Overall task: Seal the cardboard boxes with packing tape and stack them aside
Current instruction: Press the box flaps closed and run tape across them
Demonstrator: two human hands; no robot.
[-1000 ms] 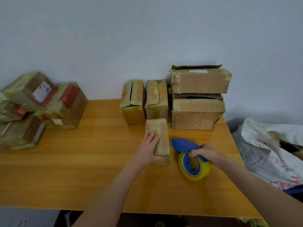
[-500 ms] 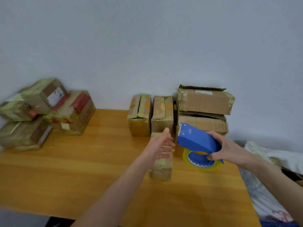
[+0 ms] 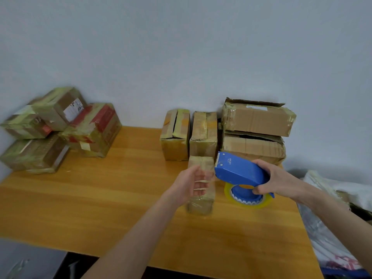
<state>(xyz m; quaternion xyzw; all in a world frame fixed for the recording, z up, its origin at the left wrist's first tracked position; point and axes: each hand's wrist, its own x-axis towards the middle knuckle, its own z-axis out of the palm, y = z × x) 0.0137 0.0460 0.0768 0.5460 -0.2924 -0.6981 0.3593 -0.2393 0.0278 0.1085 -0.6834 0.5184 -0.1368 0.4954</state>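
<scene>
A small tape-wrapped cardboard box (image 3: 201,204) lies on the wooden table (image 3: 100,198). My left hand (image 3: 191,184) hovers in front of it, palm turned right, fingers loose and blurred; I see nothing held in it. My right hand (image 3: 281,182) grips a blue tape dispenser (image 3: 237,172) with a yellowish roll of tape (image 3: 247,201), lifted just right of the box. Its toothed front edge points at my left fingers. Whether a strip of tape runs between them is not visible.
Two narrow boxes (image 3: 175,135) (image 3: 203,135) stand against the wall behind the small box, beside two larger stacked boxes (image 3: 257,119). Several taped boxes (image 3: 60,133) are piled at the table's left end. A white plastic bag (image 3: 332,208) lies off the right edge.
My right hand has lifted the dispenser off the table and brought it up beside the small box. My left hand has come off the box top and now hovers in front of it.
</scene>
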